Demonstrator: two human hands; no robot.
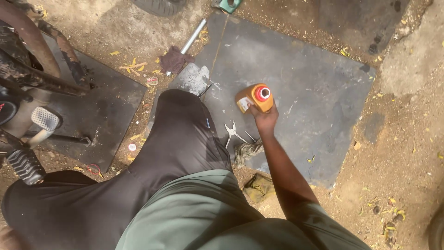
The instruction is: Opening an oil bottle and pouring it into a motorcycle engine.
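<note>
A: Right hand [264, 118] is out in front, fingers wrapped round the side of an orange bottle [253, 98] with a red cap [262, 93]. That's a closed grip on the bottle.

B: Where's the bottle sitting?

A: On the grey mat [314, 83] spread over the dirt, towards its near-left part. It looks to be resting on the mat, or just about; I can't tell whether it's lifted clear.

B: Cap on or off?

A: On, as far as I can see. So judging from that, nothing has been poured: the bottle is grasped, capped, and any opening is yet to be done.

B: And the left hand?

A: Not in view. The raised knee in dark trousers [178, 139] fills the middle of the picture, and there's no sign of that hand.

B: What's lying around?

A: Pliers [232, 132] on the mat, near the wrist, jaws apart. A crumpled rag [247, 150] just beside them at the mat's near edge. Further off, a metal tube [192, 38] lies slanted, one end touching a dark red cloth [175, 59].

B: And to the left?

A: A motorcycle, I'd judge, with a foot peg [45, 118] and a rubber-ribbed pedal [24, 165], over a second dark mat [111, 111]. The bottle is well apart from it.
</note>
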